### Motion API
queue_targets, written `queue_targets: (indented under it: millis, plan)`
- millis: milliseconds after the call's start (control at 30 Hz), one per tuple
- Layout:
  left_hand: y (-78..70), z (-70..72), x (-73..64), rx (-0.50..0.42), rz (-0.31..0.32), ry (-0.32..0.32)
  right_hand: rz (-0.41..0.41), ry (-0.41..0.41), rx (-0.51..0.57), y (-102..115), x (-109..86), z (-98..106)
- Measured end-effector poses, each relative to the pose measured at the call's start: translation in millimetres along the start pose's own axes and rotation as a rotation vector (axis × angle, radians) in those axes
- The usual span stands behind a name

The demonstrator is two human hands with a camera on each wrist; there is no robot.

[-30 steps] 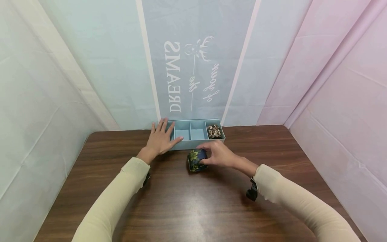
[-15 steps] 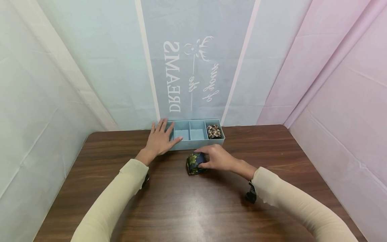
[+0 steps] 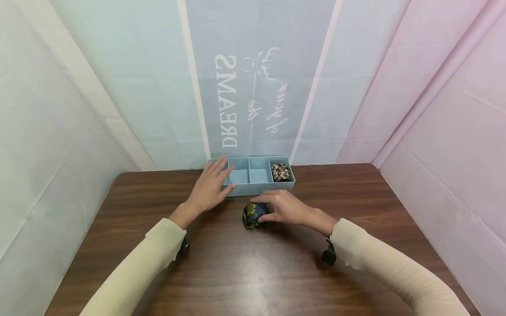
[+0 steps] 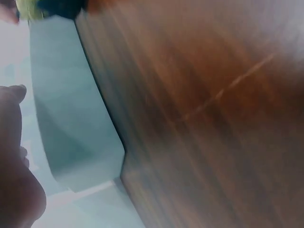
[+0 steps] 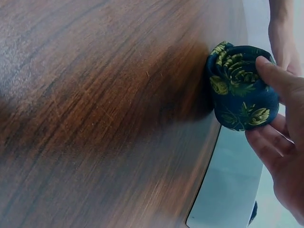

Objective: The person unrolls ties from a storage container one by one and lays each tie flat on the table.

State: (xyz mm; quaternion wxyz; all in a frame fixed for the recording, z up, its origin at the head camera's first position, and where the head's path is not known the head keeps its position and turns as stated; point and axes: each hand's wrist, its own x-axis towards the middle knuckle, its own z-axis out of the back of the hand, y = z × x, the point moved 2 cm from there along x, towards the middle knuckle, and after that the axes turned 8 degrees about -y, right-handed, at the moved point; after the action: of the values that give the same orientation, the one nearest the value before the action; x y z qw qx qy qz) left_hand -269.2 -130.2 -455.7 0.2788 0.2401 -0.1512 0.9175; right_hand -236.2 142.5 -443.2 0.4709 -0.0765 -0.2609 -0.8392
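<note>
My right hand [image 3: 285, 207] grips a rolled-up necktie [image 3: 256, 215], dark blue with yellow-green flowers, low over the table in front of the organizer box [image 3: 253, 189]. The right wrist view shows the tie's [image 5: 244, 102] coiled end, with the thumb at the coil and the fingers on the opposite side. My left hand [image 3: 208, 186] hovers at the box's left end with fingers spread, partly covering the leftmost compartment. A second rolled piece, brown and cream patterned fabric [image 3: 280, 172], sits in the rightmost compartment. The two middle compartments hold nothing.
The light blue box stands at the far edge of the brown wood table [image 3: 237, 272], against a printed curtain [image 3: 261, 26]. Pale fabric walls rise at left and right.
My right hand has brought the rolled tie slightly nearer to me and lower. My left hand has drawn back a little from the box's rim.
</note>
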Motion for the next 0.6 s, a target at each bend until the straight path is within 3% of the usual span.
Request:
queue_targets:
  millis: [133,267,367,600]
  plan:
    - [-15.1,5.6,-7.8,-0.085,-0.148,-0.143,0.006,-0.011,-0.012,0.5,1.4,-1.9]
    - [-28.9,8.5,-16.1,-0.129,-0.204,-0.204,0.005,-0.041,-0.014,1.4,1.6,-3.6]
    - [-36.8,8.9,-21.5,-0.168,-0.176,-0.181,0.006,-0.075,-0.030,2.3,2.3,-5.8]
    - [-47.3,4.8,-33.0,-0.302,0.026,-0.011,-0.020,-0.147,-0.052,3.3,3.0,-13.7]
